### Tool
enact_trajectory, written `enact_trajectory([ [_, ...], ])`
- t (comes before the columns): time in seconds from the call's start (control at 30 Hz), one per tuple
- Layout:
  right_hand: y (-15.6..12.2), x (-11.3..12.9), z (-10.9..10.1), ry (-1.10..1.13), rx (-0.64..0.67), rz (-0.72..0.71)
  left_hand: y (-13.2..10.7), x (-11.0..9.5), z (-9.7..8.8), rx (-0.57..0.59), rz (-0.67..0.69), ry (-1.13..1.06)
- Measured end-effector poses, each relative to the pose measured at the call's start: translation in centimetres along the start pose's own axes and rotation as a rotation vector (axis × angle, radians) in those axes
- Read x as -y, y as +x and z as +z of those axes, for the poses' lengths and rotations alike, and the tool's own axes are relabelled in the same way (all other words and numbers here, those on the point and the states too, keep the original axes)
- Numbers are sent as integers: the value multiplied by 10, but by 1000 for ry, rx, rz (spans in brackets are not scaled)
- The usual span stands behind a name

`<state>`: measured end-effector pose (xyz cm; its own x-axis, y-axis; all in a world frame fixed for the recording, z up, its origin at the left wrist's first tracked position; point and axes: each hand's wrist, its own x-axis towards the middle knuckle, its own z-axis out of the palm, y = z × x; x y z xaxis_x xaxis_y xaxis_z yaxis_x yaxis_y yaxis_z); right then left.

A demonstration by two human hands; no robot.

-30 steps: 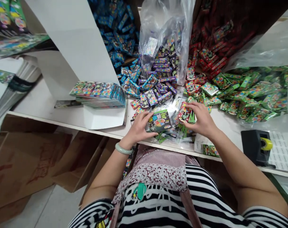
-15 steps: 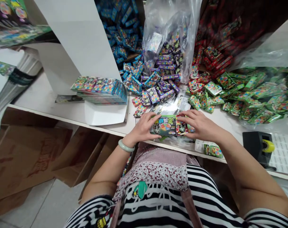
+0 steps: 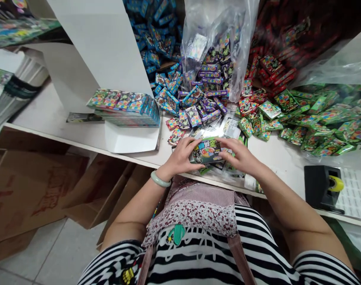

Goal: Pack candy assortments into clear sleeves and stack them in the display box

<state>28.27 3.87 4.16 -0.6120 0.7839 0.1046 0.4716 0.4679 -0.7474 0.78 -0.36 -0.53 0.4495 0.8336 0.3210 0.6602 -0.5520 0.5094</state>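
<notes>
A flat printed candy box, dark with a green top edge and bright lettering, is held just above the front edge of the worktable. My left hand grips its left end, thumb below and fingers above. At the right end, my right hand has its fingers and thumb closed on the box and partly hides that end. Beneath both hands lie clear plastic and more printed flat sleeves. Small red candy packs and purple packs lie just beyond my left hand.
Behind are heaps of blue packs, red packs and green packs, with a clear bag between. Left, a white open tray bears a stack of filled boxes. A tape dispenser stands right; cartons sit below.
The red pack that showed at the box's right end is no longer visible there. My right hand has moved left against the box, which now tilts slightly.
</notes>
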Motion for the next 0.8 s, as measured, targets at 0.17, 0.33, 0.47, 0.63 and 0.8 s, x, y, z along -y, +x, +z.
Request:
enact_trajectory([
  [0.17,60,-48,-10,-156,-294,173,-6,7,-11,-34,-70,34],
  [0.33,116,-69,-2,-457,-234,113,-13,9,-14,-78,-69,52],
  [0.47,119,-67,5,-448,-229,145,-18,13,-16,-110,-64,45],
  [0.63,80,-76,-8,143,-223,332,-26,23,-30,-138,-145,67],
  [0.8,41,-76,-20,269,-132,343,-25,24,-34,-154,-116,75],
])
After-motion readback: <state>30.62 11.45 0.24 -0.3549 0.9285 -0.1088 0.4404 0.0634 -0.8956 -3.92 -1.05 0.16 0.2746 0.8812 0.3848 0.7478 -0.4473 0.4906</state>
